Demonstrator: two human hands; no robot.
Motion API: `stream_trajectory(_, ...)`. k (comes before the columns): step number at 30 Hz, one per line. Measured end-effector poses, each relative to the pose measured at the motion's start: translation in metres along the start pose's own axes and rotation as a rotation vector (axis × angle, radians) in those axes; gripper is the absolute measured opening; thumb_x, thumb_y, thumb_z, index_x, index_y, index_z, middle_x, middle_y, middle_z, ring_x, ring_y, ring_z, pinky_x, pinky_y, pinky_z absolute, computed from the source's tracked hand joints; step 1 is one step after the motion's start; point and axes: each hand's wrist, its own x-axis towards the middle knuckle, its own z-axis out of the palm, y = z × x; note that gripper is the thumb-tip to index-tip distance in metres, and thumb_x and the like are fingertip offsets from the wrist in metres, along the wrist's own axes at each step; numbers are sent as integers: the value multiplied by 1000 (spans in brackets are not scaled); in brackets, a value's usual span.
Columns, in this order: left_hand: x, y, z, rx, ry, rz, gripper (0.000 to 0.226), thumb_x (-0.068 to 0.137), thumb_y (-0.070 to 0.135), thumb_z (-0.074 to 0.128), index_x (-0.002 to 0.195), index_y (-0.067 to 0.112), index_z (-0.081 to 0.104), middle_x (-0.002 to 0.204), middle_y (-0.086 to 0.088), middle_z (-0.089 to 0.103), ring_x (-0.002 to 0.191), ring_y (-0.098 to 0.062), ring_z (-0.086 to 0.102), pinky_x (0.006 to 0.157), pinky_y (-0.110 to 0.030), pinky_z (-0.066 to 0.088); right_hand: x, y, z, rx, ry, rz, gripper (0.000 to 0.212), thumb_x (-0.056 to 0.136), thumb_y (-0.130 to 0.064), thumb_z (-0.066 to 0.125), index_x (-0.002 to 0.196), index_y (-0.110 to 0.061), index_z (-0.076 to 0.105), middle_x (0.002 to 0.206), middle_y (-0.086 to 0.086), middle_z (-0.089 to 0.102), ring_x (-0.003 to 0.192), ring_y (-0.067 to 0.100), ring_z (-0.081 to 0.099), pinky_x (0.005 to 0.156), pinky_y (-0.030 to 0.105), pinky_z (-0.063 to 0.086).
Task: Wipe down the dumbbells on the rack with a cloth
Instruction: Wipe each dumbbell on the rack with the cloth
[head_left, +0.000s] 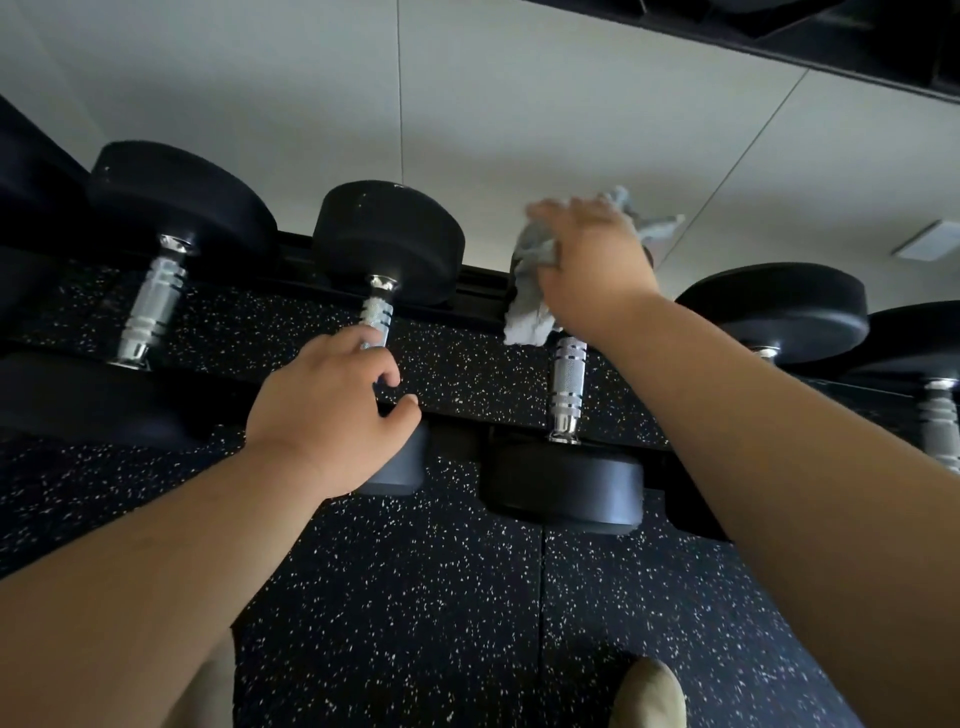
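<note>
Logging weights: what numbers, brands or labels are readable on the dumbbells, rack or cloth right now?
No readable text anywhere in this view.
On the dumbbell heads: plain black, no numbers or brand showing.
On the handle the left hand holds: bare metal, no marking.
On the cloth under the right hand: no tag showing.
On the wall plate: blurred, nothing legible.

Right hand (592, 260) presses cloth (530, 291) on dumbbell (566, 467); left hand (327, 410) grips another's handle (376, 319).
</note>
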Motion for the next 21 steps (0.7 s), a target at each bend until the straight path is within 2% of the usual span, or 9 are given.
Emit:
stream_trajectory(2,0,-1,1,1,7,5,29,90,57,55,103,34,67,145,19,52,125,-16,52,79,-35,44,0,3,3,-201,-28,-194,39,92,-24,63,130,-27,66,131,-2,66,134,26,50,126,43,18)
stream_trajectory(3,0,-1,1,-2,10,8,29,89,57,55,103,34,67,144,19,52,124,-15,52,80,-35,45,-1,13,3,-211,-31,-196,48,88,-31,66,136,-29,63,138,-2,63,140,27,45,127,47,13)
stream_trajectory(5,0,-2,2,-14,14,11,30,88,58,54,102,34,67,142,19,53,122,-15,53,81,-36,48,-8,33,-2,-70,-31,-12,67,82,-37,72,146,-35,51,144,-2,55,141,27,41,121,55,30)
stream_trajectory(7,0,-2,2,-24,15,10,30,87,59,53,100,35,66,141,20,53,122,-14,53,83,-36,50,-17,49,-4,206,21,206,67,87,-41,73,148,-36,47,142,1,55,122,23,52,94,35,56)
stream_trajectory(9,0,-2,3,-39,14,5,28,87,59,55,99,35,66,141,21,52,121,-13,53,82,-35,47,-22,53,-3,417,74,377,66,90,-55,69,147,-32,48,139,3,58,112,20,59,72,19,50)
stream_trajectory(11,0,-3,4,-43,20,3,26,88,57,58,98,35,66,140,21,53,121,-14,53,80,-34,45,-18,47,-1,438,108,456,70,88,-65,66,145,-29,49,136,5,60,114,25,62,81,28,54)
stream_trajectory(15,0,-3,4,-22,22,14,28,88,58,56,98,35,67,141,20,54,122,-14,54,78,-33,44,-2,7,3,-35,3,150,68,81,-59,60,144,-37,48,145,0,52,137,30,41,111,49,40)
stream_trajectory(18,0,-3,3,-14,28,23,27,88,58,55,97,34,67,137,20,56,120,-14,54,75,-33,41,2,-16,9,-483,-152,-167,60,76,-65,51,129,-39,60,140,-1,54,139,36,37,115,57,31)
stream_trajectory(21,0,-3,4,-24,39,22,26,89,57,56,96,34,67,135,20,56,119,-14,54,75,-32,41,-2,-1,5,-537,-134,-205,58,77,-59,68,130,-36,61,145,-2,52,142,34,36,114,55,34)
